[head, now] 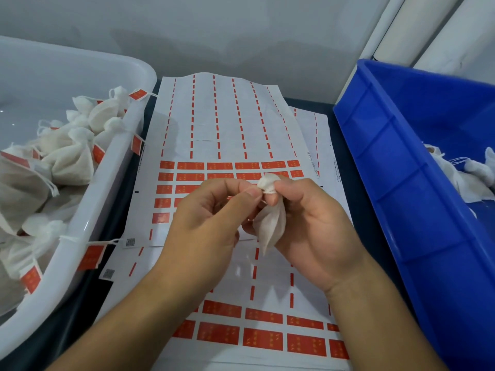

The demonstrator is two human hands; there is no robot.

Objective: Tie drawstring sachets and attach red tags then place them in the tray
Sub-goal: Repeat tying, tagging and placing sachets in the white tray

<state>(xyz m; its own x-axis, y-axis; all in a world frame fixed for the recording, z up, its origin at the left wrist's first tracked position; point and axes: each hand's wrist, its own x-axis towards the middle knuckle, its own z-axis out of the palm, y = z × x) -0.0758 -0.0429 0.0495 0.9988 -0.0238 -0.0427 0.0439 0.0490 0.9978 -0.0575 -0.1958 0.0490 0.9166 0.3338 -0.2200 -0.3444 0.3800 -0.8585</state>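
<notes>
A small white drawstring sachet (270, 223) hangs in my right hand (313, 228), whose fingers curl round its gathered neck. My left hand (209, 223) pinches at the neck of the same sachet, thumb against forefinger, where the string sits. Both hands hover over white sticker sheets with rows of red tags (219, 166). The clear white tray (112, 162) at the left holds several tied sachets (72, 159) with red tags attached.
A blue plastic bin (417, 183) at the right holds a few loose white sachets (471, 172). A second sheet of red tags (262, 338) lies nearer me. A grey wall stands behind the dark table, with white posts at the upper right.
</notes>
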